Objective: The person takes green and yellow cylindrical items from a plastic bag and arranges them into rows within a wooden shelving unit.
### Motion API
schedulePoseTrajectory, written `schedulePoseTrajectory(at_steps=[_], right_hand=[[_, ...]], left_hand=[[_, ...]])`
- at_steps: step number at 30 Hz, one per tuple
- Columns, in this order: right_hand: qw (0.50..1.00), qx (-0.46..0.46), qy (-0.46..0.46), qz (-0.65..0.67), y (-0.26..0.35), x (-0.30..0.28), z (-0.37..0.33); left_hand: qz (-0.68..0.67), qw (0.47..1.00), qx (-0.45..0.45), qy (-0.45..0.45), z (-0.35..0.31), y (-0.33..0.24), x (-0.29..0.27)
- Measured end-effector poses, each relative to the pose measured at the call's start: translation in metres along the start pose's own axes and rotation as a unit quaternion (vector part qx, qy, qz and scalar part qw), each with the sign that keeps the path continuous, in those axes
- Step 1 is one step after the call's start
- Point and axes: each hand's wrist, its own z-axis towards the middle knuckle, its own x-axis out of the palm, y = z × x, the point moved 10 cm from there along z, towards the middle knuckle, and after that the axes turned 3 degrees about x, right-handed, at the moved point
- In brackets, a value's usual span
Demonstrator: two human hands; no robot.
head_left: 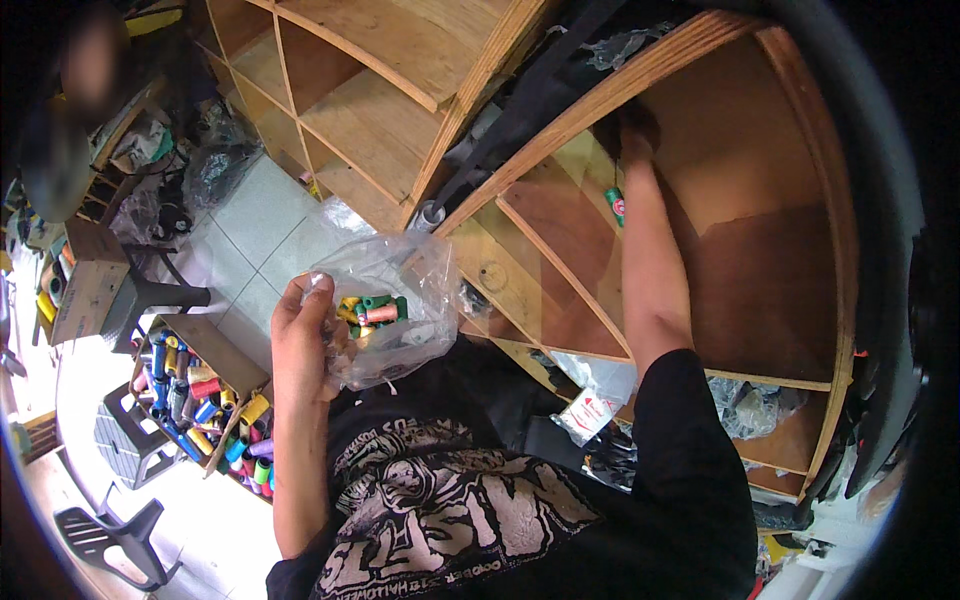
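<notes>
Nearby, wooden shelves [760,280] and tiles [265,225] flank the bag [428,325].

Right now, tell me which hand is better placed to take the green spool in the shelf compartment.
Probably the right hand: it reaches into the shelf compartment, near the green spool; the left hand holds the plastic bag.
</notes>
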Motion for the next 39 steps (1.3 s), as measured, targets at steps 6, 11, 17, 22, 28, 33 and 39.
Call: schedulePoseTrajectory(at_steps=[6, 11, 17, 22, 28, 33, 39], right_hand=[[0.990, 0.043, 0.090, -0.102, 0.039, -0.020, -0.011], [0.980, 0.010, 0.190, -0.049, -0.007, -0.028, -0.010], [0.894, 0.041, 0.444, -0.029, 0.026, -0.066, -0.116], [0.909, 0.089, 0.405, 0.028, 0.009, -0.067, -0.123], [0.988, 0.133, 0.055, 0.059, -0.056, -0.062, -0.045], [0.987, 0.008, -0.015, -0.158, -0.033, -0.024, -0.012], [0.975, -0.090, -0.194, -0.055, -0.009, -0.023, -0.008]], left_hand=[[-0.007, 1.000, 0.007, 0.017, 0.006, -0.004, 0.000], [0.001, 0.999, -0.003, 0.042, 0.011, -0.007, 0.013], [-0.002, 0.997, -0.022, 0.076, 0.016, -0.011, 0.026], [0.008, 0.996, -0.023, 0.081, 0.019, -0.008, 0.031], [0.012, 0.996, -0.026, 0.080, 0.013, -0.002, 0.037], [0.014, 0.998, -0.020, 0.051, 0.010, -0.002, 0.033], [0.005, 0.998, -0.014, 0.066, 0.006, -0.004, 0.034]])
